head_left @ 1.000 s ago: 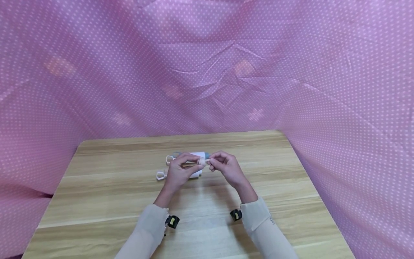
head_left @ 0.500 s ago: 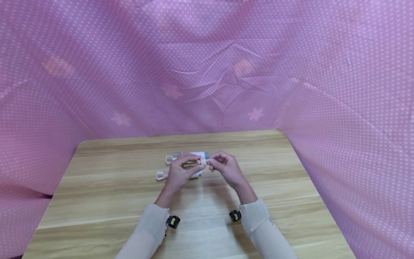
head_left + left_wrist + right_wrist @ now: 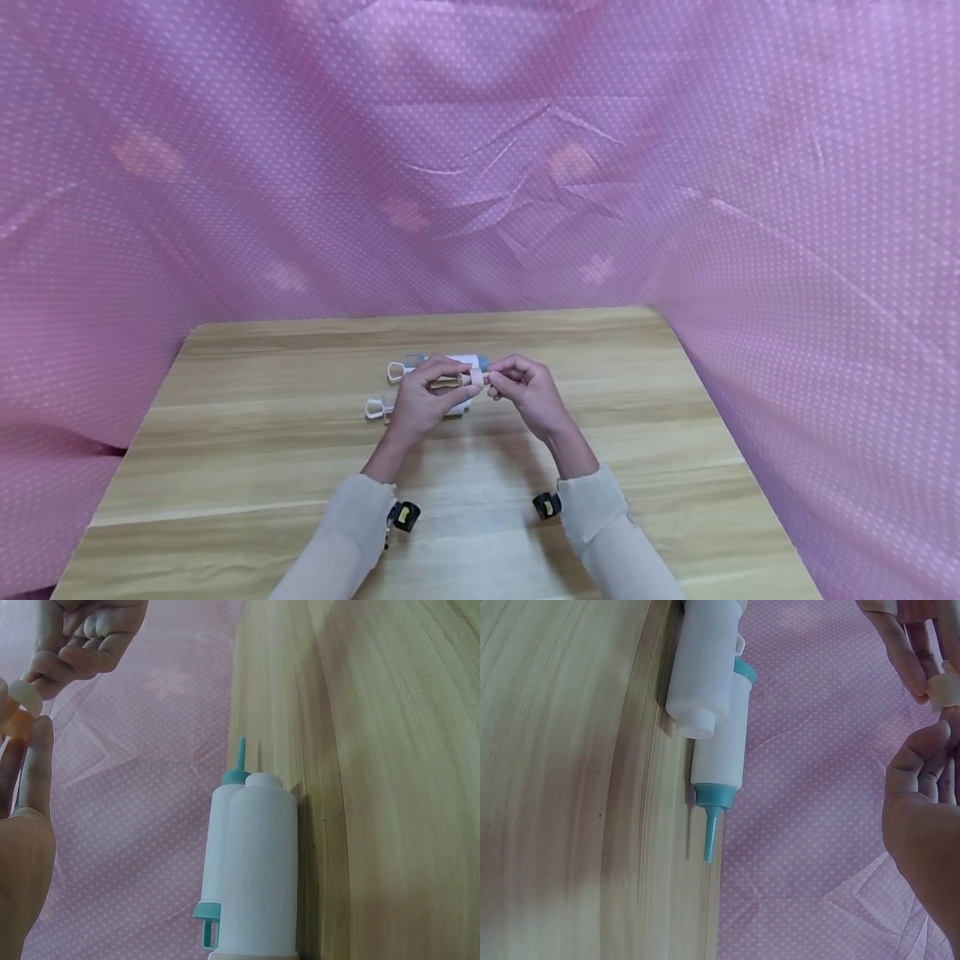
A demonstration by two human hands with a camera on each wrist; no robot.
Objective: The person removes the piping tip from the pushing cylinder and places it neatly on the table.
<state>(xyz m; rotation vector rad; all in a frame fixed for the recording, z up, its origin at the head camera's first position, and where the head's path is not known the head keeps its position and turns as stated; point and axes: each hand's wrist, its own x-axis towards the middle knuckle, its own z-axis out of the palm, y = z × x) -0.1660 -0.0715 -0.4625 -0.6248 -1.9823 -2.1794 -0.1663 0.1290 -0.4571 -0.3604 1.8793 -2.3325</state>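
Above the table, my left hand [image 3: 422, 400] pinches a small cream screw cap [image 3: 476, 379] between thumb and fingers. From the right, my right hand [image 3: 528, 393] pinches the narrow nozzle-like end that sticks out of the cap; fingertips cover much of it. In the left wrist view the cap [image 3: 27, 697] is a pale ring with an orange-tinted part below it. Under the hands lie two large plunger syringes. One has a white barrel with a teal nozzle end [image 3: 715, 796]; the other is a white barrel [image 3: 262, 870] whose bare neck [image 3: 264, 780] shows no nozzle.
White loop handles [image 3: 375, 408] of the syringes point left on the wooden table [image 3: 262, 467]. Pink dotted cloth [image 3: 480, 208] hangs behind the table and at both sides. A small black camera sits on each wrist, the left camera [image 3: 406, 516] close above the tabletop.
Both hands keep their hold on the cap and its narrow end, which shift only slightly between the fingers. The whole head view has moved a little. The syringes lie as before.
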